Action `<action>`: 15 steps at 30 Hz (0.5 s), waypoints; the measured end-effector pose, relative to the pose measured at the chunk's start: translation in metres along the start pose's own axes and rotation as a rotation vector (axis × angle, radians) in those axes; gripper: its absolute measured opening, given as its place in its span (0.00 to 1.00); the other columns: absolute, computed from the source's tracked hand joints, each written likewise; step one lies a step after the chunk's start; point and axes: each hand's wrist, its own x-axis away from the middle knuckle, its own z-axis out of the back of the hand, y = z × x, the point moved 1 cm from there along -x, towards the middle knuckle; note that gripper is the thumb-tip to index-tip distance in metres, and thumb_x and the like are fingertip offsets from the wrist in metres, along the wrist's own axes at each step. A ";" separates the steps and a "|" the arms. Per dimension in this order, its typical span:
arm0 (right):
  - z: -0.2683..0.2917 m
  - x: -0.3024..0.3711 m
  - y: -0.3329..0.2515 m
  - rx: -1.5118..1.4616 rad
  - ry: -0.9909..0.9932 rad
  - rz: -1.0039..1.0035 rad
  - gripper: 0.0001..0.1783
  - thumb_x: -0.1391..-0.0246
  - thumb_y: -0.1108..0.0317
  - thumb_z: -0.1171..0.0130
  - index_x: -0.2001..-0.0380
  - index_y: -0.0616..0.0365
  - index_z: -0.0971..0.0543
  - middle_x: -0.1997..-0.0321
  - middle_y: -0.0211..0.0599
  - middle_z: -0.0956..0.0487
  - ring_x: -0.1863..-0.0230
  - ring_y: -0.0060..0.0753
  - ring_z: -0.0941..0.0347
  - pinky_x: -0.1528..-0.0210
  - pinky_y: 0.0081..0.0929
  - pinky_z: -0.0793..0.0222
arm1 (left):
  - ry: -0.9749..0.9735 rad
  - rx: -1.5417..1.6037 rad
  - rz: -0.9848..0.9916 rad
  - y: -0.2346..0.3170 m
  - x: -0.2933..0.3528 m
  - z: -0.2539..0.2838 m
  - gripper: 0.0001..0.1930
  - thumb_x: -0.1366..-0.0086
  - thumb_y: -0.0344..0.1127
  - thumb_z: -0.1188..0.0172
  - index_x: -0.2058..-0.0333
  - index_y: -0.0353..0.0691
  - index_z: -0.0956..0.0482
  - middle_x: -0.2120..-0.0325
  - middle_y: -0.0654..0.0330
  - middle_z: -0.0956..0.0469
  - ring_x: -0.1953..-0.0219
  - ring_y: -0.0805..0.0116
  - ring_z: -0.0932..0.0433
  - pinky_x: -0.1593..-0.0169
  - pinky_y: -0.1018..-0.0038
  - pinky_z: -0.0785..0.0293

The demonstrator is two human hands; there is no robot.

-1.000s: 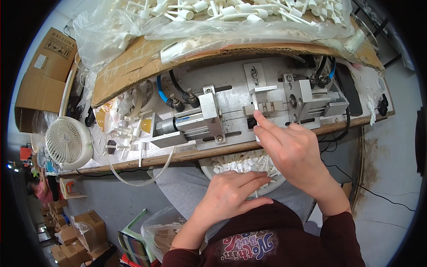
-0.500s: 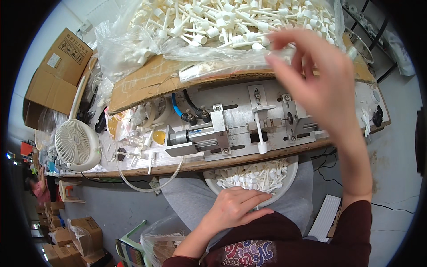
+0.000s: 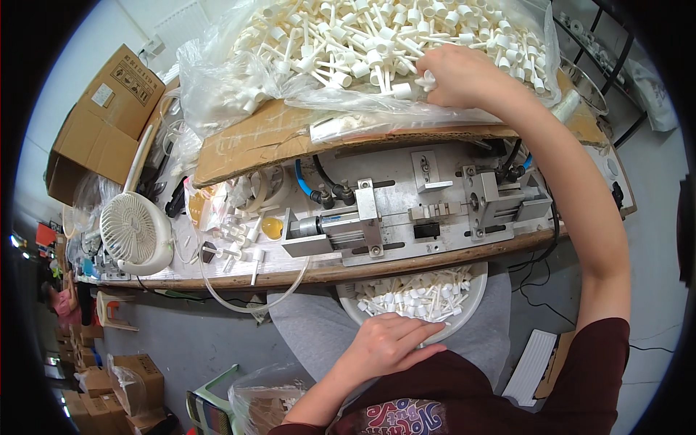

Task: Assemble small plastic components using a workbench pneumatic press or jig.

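My right hand (image 3: 464,76) reaches over the machine to the front edge of a heap of white plastic cap-ended sticks (image 3: 348,36). Its fingers are closed, and the cup-shaped end of one white cap-ended stick (image 3: 428,80) shows at the fingertips. My left hand (image 3: 391,344) lies over the near rim of a white bowl (image 3: 475,297) on my lap, fingers stretched out. Inside the bowl are many similar white sticks (image 3: 413,293). Between heap and bowl stands a metal clamping fixture (image 3: 435,212) with cylinders at both sides; its middle holds no stick.
A cardboard sheet (image 3: 254,148) under the clear plastic bag overhangs the machine. To the left are a small white fan (image 3: 136,232), a looped clear hose (image 3: 254,310), a yellow ball-like piece (image 3: 272,228) and an open carton (image 3: 109,123). A green stool (image 3: 217,395) is behind on the floor.
My right hand has moved away and left from above the fixture's right side to the heap. The white stick that lay across the fixture's middle is gone from there. My left hand stays at the bowl.
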 end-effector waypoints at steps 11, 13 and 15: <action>-0.004 0.037 0.041 -0.805 0.289 -0.236 0.17 0.49 0.54 0.27 0.63 0.54 0.17 0.76 0.28 0.24 0.76 0.14 0.31 0.73 0.20 0.37 | 0.035 -0.080 -0.009 -0.004 -0.009 0.016 0.14 0.44 0.40 0.26 0.62 0.41 0.15 0.75 0.64 0.17 0.77 0.69 0.20 0.72 0.75 0.25; -0.008 0.038 0.049 -1.027 0.405 -0.236 0.19 0.48 0.52 0.26 0.63 0.55 0.18 0.80 0.21 0.27 0.81 0.09 0.35 0.77 0.15 0.41 | 0.095 -0.124 -0.037 -0.005 -0.015 0.023 0.15 0.48 0.39 0.24 0.62 0.41 0.14 0.74 0.64 0.16 0.78 0.69 0.21 0.74 0.75 0.28; -0.006 0.040 0.052 -1.204 0.483 -0.250 0.22 0.48 0.53 0.27 0.60 0.59 0.19 0.80 0.20 0.28 0.80 0.10 0.34 0.77 0.15 0.41 | 0.148 -0.151 -0.065 -0.005 -0.022 0.029 0.16 0.49 0.39 0.23 0.62 0.41 0.14 0.73 0.63 0.15 0.78 0.70 0.21 0.74 0.76 0.29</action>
